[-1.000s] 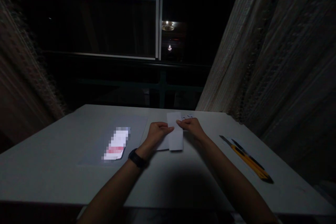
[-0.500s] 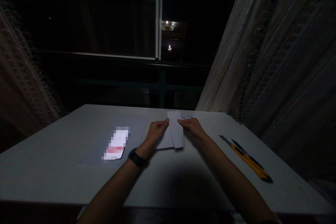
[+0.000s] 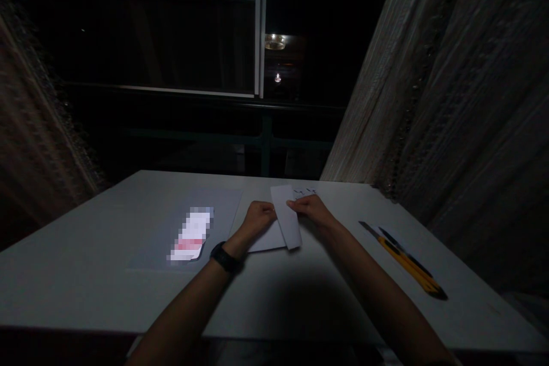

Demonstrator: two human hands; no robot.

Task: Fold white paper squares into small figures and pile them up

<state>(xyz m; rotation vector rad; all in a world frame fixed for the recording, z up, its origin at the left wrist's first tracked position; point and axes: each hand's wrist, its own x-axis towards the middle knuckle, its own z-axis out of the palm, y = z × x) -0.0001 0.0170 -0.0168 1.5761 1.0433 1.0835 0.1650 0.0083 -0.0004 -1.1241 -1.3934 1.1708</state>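
A folded sheet of white paper (image 3: 286, 223) is held above the white table between my two hands. Its narrow folded strip tilts, top leaning left, and a wider part spreads out to the left beneath it. My left hand (image 3: 257, 218), with a dark watch on the wrist, pinches the paper at its left side; the fingertips are partly hidden. My right hand (image 3: 315, 210) grips the strip from the right, thumb on top and fingers behind. Dark handwritten marks show on paper just beyond my right hand.
A lit phone (image 3: 191, 234), its screen blurred, lies on a pale sheet (image 3: 148, 254) at left. To the right, a yellow utility knife (image 3: 405, 263) with its blade out lies beside a dark pen-like item (image 3: 407, 253). Curtains (image 3: 364, 97) hang at both sides of a dark window.
The folded strip has tilted further, its top going left. My left hand has dropped slightly, its thumb lower at the paper. More of the handwritten marks show beyond my right hand.
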